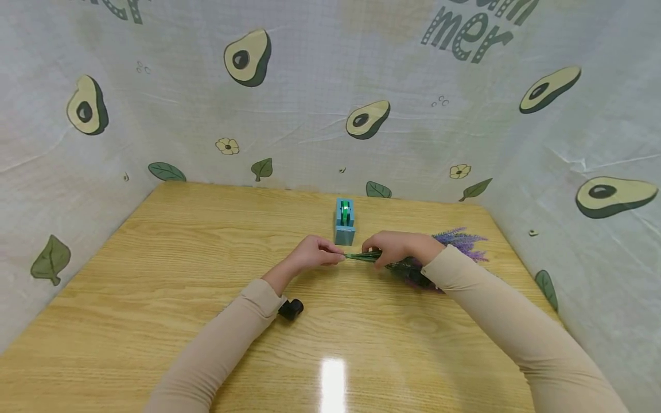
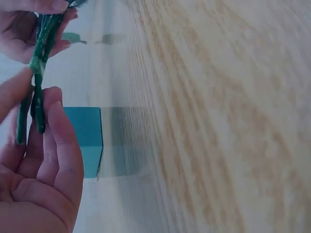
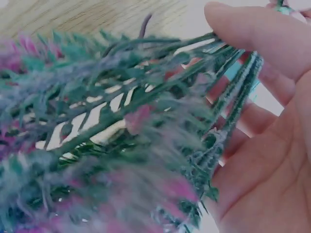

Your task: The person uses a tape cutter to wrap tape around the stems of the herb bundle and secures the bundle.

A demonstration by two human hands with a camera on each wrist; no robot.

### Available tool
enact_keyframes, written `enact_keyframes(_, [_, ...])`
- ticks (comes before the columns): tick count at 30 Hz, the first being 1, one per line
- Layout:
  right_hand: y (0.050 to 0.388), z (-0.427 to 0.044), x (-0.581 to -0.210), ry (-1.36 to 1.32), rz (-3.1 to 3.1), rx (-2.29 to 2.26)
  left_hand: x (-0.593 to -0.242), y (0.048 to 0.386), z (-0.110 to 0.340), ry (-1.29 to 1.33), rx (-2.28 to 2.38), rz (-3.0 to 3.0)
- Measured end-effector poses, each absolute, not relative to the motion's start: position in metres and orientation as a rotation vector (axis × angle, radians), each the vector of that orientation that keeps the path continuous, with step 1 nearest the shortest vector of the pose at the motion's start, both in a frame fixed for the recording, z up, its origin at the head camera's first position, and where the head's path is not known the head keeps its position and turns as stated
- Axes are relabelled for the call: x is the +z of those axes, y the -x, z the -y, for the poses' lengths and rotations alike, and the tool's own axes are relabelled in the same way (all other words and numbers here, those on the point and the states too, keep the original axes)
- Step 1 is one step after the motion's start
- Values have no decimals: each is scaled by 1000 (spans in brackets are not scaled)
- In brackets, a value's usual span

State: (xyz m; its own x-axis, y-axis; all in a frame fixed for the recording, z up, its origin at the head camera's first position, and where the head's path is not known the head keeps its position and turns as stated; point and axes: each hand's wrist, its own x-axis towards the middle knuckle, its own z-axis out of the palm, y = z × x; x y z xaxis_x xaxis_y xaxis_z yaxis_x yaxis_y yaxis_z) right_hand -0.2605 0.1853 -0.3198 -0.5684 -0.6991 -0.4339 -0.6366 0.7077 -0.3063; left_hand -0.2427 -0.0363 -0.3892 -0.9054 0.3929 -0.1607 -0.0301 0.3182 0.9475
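A bunch of artificial lavender (image 1: 459, 241) with purple and pink flowers lies sideways above the right part of the table, its green stems (image 1: 358, 256) pointing left. My right hand (image 1: 395, 248) grips the stems below the flowers; in the right wrist view its thumb (image 3: 257, 34) crosses them. At the stem ends my left hand (image 1: 317, 253) pinches the bunch with thumb and fingers. A band of green tape (image 2: 37, 65) circles the stems there, and the left thumb touches it in the left wrist view. Just behind the hands stands a blue tape dispenser (image 1: 345, 235) with a green roll.
A small black object (image 1: 291, 310) lies beside the left forearm, partly hidden by the sleeve. The wooden table (image 1: 170, 258) is bounded at the back and sides by a hanging cloth (image 1: 310, 115) printed with avocados.
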Motion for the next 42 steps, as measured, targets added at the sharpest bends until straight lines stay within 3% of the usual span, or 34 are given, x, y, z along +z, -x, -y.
enact_keyframes(42, [269,-191,-326,1016,-2484,-247,-397,256,25,-186,1781,-2161])
